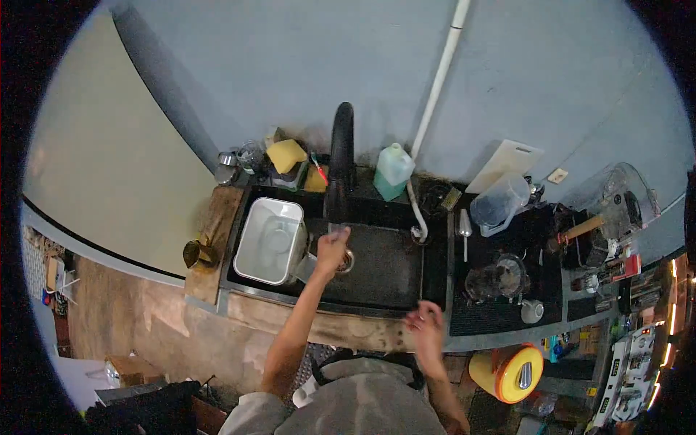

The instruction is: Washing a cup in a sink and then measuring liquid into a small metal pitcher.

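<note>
My left hand (pixel 331 251) is under the spout of the black faucet (pixel 341 163), over the dark sink (pixel 380 266). Something clear, perhaps a glass or water, shows at its fingertips; which one I cannot tell. Beside it on the left, a white rectangular tub (pixel 247 239) stands in the sink with what looks like clear liquid and a round shape inside. A clear container, partly hidden by my left forearm, lies between tub and hand. My right hand (pixel 427 321), slightly blurred, hovers at the sink's front edge with fingers curled and nothing visible in it.
Behind the sink stand a yellow sponge (pixel 286 156), a plastic jug of green liquid (pixel 392 171) and a white hose (pixel 416 209). On the right are a clear pitcher (pixel 500 204), a white cutting board (pixel 505 163) and a cup (pixel 532 311). A metal pitcher (pixel 197 254) sits left.
</note>
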A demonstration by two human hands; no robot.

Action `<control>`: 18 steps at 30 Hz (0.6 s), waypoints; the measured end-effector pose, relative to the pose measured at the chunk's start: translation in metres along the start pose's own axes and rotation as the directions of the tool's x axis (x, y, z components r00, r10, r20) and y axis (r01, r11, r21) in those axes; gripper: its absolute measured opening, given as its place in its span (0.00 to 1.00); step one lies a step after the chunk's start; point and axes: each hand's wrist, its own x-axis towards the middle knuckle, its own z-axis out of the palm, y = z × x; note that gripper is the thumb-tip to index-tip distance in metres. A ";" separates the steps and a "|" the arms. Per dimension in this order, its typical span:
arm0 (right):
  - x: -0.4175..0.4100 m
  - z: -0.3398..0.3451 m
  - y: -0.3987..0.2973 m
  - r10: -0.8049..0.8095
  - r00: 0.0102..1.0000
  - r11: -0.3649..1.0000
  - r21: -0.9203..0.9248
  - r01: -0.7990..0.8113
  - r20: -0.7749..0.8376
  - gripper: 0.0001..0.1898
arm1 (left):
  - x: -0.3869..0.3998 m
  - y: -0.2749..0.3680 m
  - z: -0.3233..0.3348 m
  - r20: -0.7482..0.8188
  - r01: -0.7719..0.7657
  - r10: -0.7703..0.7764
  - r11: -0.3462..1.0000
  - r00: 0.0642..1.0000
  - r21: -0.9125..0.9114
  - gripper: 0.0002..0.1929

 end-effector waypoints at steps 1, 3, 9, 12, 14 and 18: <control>0.015 0.031 0.016 0.057 0.994 0.998 0.005 -0.058 0.088 0.13 | 0.007 0.000 -0.004 -0.053 -0.050 0.053 0.998 0.997 0.046 0.21; 0.047 0.088 0.045 0.167 0.959 0.982 0.051 -0.183 0.229 0.15 | 0.008 0.002 -0.015 0.043 -0.036 0.033 0.997 0.999 0.072 0.22; 0.147 0.181 0.125 0.234 0.662 0.729 0.323 -0.604 0.712 0.19 | -0.042 0.020 -0.032 0.014 -0.388 0.396 0.892 0.918 0.231 0.10; 0.142 0.218 0.106 0.185 0.720 0.829 0.287 -0.480 0.669 0.19 | -0.056 0.020 -0.058 -0.049 -0.494 0.524 0.828 0.851 0.266 0.07; 0.163 0.220 0.098 0.277 0.801 0.855 0.244 -0.458 0.531 0.21 | -0.064 0.049 -0.068 -0.037 -0.487 0.496 0.862 0.867 0.142 0.09; 0.151 0.185 0.092 0.013 0.778 0.955 0.222 -0.196 0.628 0.25 | -0.035 0.100 -0.075 0.012 -0.405 0.405 0.914 0.914 -0.008 0.15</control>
